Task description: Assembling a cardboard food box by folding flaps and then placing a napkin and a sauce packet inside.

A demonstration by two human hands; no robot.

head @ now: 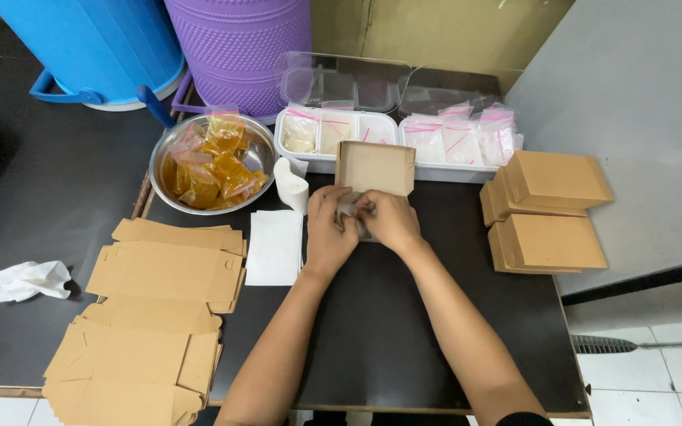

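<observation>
Small brown cardboard box (374, 167) at the middle of the black counter (404, 315), lid flap standing open toward the far side, lower part hidden behind the fingers. Left hand (328, 229) and right hand (389, 219) pressed close together at the box's near edge, fingers curled on something pale and small inside it; too hidden to tell what. Just left of the hands, a flat white paper sheet (275, 246) and a rolled white paper (292, 184). Beyond the box, two white trays (339, 132) filled with small clear bags of pale contents, pink-striped at the top. Far left of those, a metal bowl (256, 158) heaped with bags of amber liquid. At the right edge, closed brown boxes (550, 211) in a stack. At the near left, a pile of flat unfolded box blanks (148, 315), and a crumpled white tissue (29, 280) well apart. Blue bucket (92, 47) and purple container (238, 43) at the back.
</observation>
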